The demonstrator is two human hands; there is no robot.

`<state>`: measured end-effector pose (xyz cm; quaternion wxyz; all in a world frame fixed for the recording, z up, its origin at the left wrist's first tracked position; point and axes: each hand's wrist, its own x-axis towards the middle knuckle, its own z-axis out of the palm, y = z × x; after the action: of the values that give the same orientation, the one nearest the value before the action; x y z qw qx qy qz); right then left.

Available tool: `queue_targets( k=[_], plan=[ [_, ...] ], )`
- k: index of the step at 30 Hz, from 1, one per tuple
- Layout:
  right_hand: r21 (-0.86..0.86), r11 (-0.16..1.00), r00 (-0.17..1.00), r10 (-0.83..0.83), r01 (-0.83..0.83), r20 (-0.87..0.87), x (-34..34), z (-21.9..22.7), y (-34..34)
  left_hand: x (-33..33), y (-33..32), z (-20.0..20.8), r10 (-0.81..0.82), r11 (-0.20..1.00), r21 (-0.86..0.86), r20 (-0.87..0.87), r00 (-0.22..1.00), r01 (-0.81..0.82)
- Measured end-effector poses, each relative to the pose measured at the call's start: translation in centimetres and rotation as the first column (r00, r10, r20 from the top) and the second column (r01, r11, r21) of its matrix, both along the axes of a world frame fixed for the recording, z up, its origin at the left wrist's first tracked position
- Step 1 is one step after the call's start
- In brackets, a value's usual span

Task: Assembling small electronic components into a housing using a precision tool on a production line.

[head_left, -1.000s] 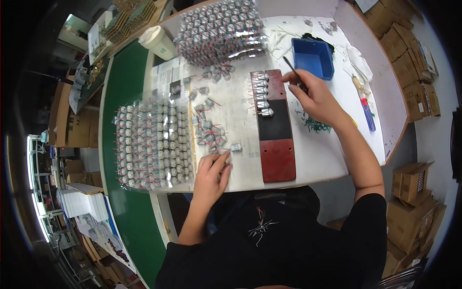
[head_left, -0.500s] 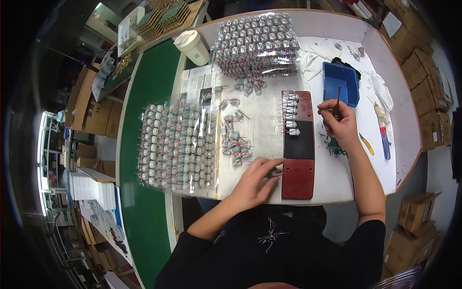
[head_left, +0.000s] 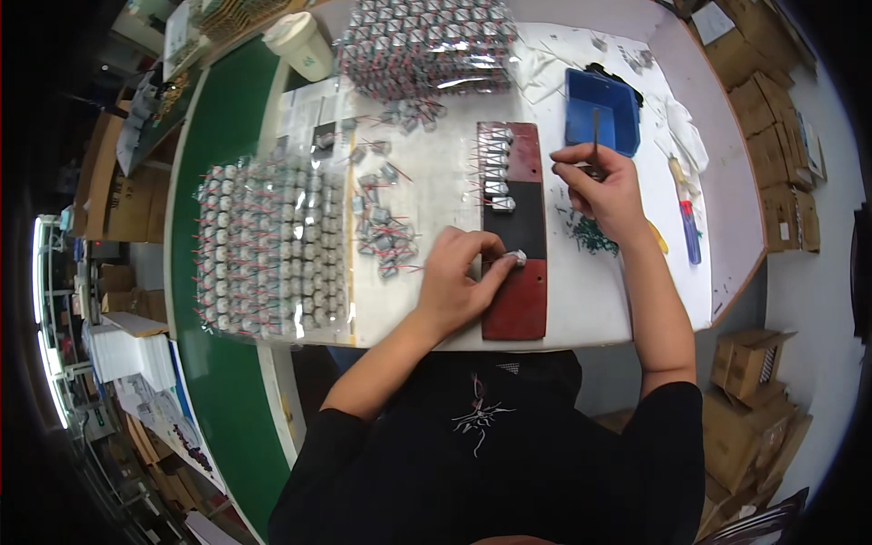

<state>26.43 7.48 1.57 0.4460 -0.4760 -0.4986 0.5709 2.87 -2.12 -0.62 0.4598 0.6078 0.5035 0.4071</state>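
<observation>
Small silvery cylindrical component [head_left: 519, 257], pinched between the thumb and fingertips of the left hand [head_left: 459, 277], held at the near part of a long red-and-black rectangular fixture board [head_left: 514, 238] that lies on the white tabletop [head_left: 436, 173]. A column of about six similar silvery components with thin red leads [head_left: 493, 168] already sits on the far half of the board. The right hand [head_left: 607, 186] is closed around a thin metal-tipped tool [head_left: 596, 136], its shaft pointing away from the person toward an open blue plastic bin [head_left: 600, 111]; the contents of the bin cannot be made out. Just beside the right wrist lies a small heap of dark green wire scraps [head_left: 592, 236]. To the left of the board, loose components [head_left: 381, 227] are scattered, too many to count, and two clear plastic bags [head_left: 272, 245] [head_left: 425, 45] hold dense rows of the same parts. A pale paper cup [head_left: 302, 44] stands at the far edge, beside a green mat [head_left: 213, 145]. Brown cardboard boxes [head_left: 772, 109] line the wall on the right.
</observation>
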Motion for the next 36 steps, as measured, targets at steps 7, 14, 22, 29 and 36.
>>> queue_targets(
  k=[7,14,22,29,36],
  plan=[
    [-0.017,0.997,0.997,0.072,-0.071,0.033,-0.1,-0.1,-0.9,-0.5,0.6,0.3,-0.030,0.911,0.377,-0.342,0.939,0.167],
    [-0.006,0.995,0.993,0.104,-0.103,0.053,-0.6,-0.4,-1.3,-0.1,0.6,0.8,-0.032,0.868,0.424,-0.468,0.883,0.257],
    [0.578,0.811,0.959,-0.088,-0.088,0.271,-1.5,-2.0,-2.2,0.0,1.9,1.2,0.065,0.854,0.467,-0.532,0.844,0.229],
    [-0.003,0.979,0.901,0.185,-0.203,-0.393,-3.1,-0.3,-3.5,-0.8,2.3,1.7,0.018,0.961,0.275,-0.180,0.984,0.033],
    [-0.134,0.957,0.817,0.143,-0.259,-0.559,-4.2,-0.8,-4.6,0.0,2.2,2.3,-0.032,0.999,0.042,0.277,0.960,0.021]
  ],
)
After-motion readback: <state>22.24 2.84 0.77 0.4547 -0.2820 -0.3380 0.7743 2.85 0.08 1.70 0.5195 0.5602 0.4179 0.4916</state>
